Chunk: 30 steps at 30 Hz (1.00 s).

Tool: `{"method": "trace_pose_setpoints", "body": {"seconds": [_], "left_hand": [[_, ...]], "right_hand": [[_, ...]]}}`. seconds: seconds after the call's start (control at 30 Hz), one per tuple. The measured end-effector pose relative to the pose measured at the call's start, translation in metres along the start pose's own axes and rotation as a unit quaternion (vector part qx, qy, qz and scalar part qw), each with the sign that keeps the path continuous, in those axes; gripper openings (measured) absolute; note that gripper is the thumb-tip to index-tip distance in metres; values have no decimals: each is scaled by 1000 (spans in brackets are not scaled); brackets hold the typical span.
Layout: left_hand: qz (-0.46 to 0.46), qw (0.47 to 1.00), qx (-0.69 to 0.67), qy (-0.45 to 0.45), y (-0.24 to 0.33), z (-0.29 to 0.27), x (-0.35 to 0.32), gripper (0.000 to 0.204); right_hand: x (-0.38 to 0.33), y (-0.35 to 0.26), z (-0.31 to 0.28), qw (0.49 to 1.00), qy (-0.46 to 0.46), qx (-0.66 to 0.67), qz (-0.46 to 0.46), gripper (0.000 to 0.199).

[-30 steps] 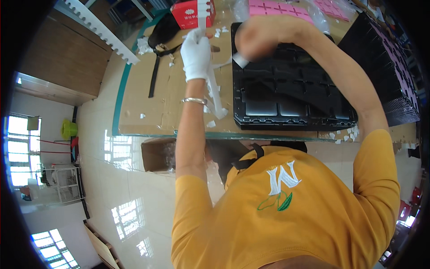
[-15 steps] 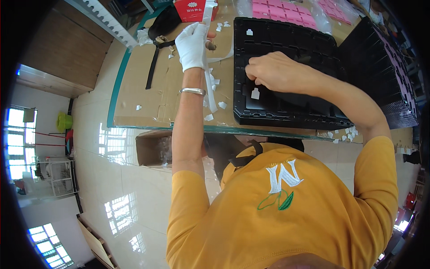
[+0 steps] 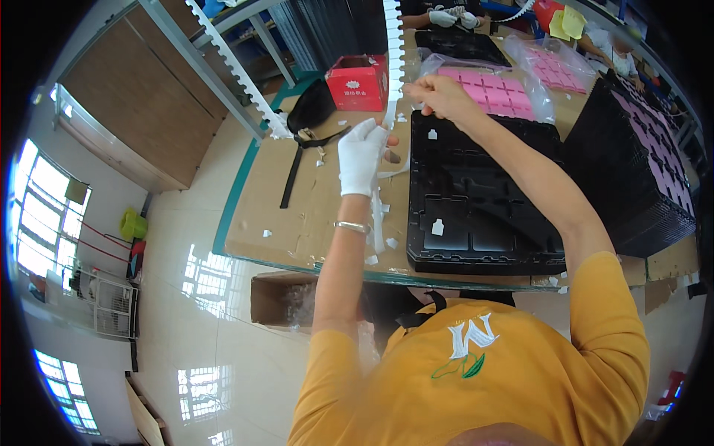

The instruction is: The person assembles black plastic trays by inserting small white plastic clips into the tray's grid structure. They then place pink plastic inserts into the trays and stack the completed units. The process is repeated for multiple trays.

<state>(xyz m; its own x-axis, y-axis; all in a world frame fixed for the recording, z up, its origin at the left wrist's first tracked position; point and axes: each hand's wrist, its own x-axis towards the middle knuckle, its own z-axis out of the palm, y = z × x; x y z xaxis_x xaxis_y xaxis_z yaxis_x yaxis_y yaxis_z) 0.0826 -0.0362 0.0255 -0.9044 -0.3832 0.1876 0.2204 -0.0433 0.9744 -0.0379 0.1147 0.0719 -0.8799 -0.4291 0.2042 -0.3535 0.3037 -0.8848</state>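
My left hand (image 3: 360, 157), in a white glove with bare fingertips, is closed around a white notched strip (image 3: 394, 56). This strip comes down from the top edge, and a narrow white tail (image 3: 377, 223) trails below the hand. My bare right hand (image 3: 437, 97) is just right of the strip, over the far edge of a black plastic tray (image 3: 483, 201). Its thumb and index finger are pinched together; whatever is between them is too small to make out. On the tray's left side sit two small white jug-shaped labels, one far (image 3: 433, 134) and one near (image 3: 437, 227).
A tall stack of black trays (image 3: 625, 171) with pink pieces stands on the right. Behind the tray lie pink sheets (image 3: 491, 89) in plastic film. A red box (image 3: 357, 83) and a black bag (image 3: 312, 104) are at the far left. Another person's gloved hands (image 3: 454, 16) work opposite.
The view has tilted upward. My right hand has left the tray's left part and moved away from me, close to the strip. My left hand still grips the strip.
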Motion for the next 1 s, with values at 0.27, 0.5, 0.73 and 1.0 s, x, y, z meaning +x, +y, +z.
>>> {"method": "trace_pose_setpoints", "body": {"seconds": [0.27,0.5,0.73,1.0], "left_hand": [[-30,997,-38,-54,8,-2,14,32],[45,993,102,-41,4,13,37,22],[377,741,525,181,-11,26,33,13],[263,906,306,128,-30,-13,58,16]], "right_hand": [[13,0,15,995,-67,66,-20,27],[1,-7,13,995,-68,72,-30,27],[-6,-11,3,978,-76,174,82,21],[-26,-14,-130,980,-176,-95,-9,12]]}}
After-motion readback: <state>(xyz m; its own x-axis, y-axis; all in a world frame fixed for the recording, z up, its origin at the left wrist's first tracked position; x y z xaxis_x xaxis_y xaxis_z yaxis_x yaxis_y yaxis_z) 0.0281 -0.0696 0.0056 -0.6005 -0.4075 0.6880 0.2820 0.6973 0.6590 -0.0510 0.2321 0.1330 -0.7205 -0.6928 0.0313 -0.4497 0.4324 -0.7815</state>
